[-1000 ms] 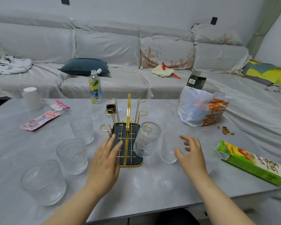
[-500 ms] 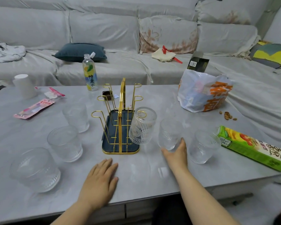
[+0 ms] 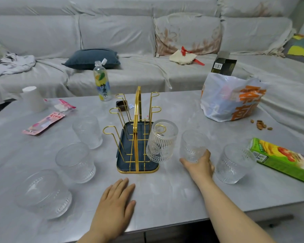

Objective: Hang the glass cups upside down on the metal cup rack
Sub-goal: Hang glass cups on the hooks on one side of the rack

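The right hand (image 3: 199, 163) is curled around the base of an upright glass cup (image 3: 194, 145) standing on the grey counter (image 3: 165, 199), thumb on the cup's left side and fingers hidden behind it. The left hand (image 3: 115, 202) lies flat and open, palm down, fingers together, holding nothing, on bare counter near the front edge.

At 12 o'clock from the left hand stands the gold metal cup rack (image 3: 137, 135) on its dark tray. One hung cup (image 3: 161, 142) sits mouth-down and tilted on the rack's near right prong, just beside the held cup at its 9 o'clock. The other prongs are bare.

At 3 o'clock from the right hand, close by, stands another cup (image 3: 233, 163). Three more upright cups run along the rack's left side: a far cup (image 3: 87, 131), a middle cup (image 3: 75, 161), and a near cup (image 3: 44, 193) at 9 o'clock from the left hand.

A green carton (image 3: 284, 160) lies by the counter's right edge, at 3 o'clock from the right hand. Behind it sit a plastic bag (image 3: 232, 99) and a few scattered nuts (image 3: 261, 124). At the back stand a drink bottle (image 3: 102, 81), a white paper cup (image 3: 32, 99) and a pink packet (image 3: 44, 122). A covered sofa (image 3: 130, 41) runs behind the counter.

Open counter lies between the two hands and along the front edge.
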Demonstrator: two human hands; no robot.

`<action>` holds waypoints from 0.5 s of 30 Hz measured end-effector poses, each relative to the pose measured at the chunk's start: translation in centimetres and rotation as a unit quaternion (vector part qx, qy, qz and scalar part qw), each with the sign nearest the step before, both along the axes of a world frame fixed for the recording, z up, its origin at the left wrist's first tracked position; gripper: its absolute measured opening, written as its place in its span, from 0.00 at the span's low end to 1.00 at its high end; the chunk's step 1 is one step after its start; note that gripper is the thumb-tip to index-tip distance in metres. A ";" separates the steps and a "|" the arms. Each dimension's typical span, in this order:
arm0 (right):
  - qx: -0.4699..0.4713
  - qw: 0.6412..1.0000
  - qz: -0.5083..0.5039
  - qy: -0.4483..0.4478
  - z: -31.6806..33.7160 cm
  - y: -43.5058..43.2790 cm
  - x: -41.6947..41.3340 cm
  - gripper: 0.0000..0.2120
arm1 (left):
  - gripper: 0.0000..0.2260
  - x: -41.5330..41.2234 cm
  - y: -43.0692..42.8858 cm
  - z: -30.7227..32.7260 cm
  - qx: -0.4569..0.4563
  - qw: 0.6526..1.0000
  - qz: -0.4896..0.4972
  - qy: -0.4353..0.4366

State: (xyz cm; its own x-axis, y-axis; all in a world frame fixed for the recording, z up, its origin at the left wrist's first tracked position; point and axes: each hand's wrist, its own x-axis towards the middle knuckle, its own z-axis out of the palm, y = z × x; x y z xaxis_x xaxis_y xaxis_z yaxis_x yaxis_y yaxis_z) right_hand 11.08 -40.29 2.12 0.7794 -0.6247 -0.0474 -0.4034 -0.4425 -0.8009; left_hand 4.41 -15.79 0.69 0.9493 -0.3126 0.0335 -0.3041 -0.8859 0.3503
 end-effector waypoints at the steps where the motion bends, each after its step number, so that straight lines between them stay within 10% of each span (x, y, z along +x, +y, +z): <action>1: 0.036 0.999 0.006 -0.016 0.4 0.1 -0.1 0.39 | 0.26 0.0 0.1 -0.2 -0.008 1.000 0.002 0.007; 8: 0.127 0.980 0.022 -0.149 6.3 0.1 -1.3 0.32 | 0.16 0.2 -0.1 2.6 -0.095 0.995 0.005 0.008; 15: 0.052 0.980 0.096 -0.165 15.0 -1.6 -0.8 0.32 | 0.14 1.5 -2.6 12.3 -0.244 0.943 -0.045 -0.223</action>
